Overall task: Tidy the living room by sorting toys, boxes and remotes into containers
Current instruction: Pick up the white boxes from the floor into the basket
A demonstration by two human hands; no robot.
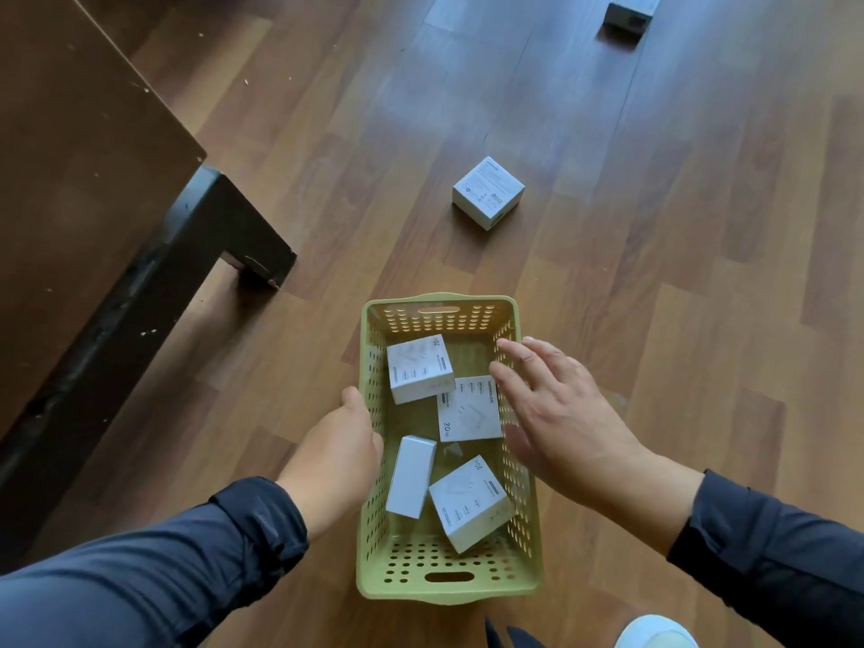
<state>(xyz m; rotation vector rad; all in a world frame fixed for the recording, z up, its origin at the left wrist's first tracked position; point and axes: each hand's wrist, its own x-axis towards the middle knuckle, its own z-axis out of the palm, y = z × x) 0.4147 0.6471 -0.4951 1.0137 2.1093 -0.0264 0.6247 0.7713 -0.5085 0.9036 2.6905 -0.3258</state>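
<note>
Green basket (pixel 369 460) gripped at its rim by the left hand (pixel 348 441); right hand (pixel 556 409) hovers above, fingers spread.

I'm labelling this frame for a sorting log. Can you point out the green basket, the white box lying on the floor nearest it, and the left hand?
green basket (pixel 443 592): head view, near rim.
white box on the floor (pixel 488 185): head view, top face.
left hand (pixel 351 430): head view, back of hand.

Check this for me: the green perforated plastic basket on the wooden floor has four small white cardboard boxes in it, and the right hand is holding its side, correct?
Not quite. In the head view the left hand holds the side of the green perforated plastic basket; the right hand hovers open above the other rim. The rest stands: four small white cardboard boxes lie inside, and the basket sits on the wooden floor.
</note>
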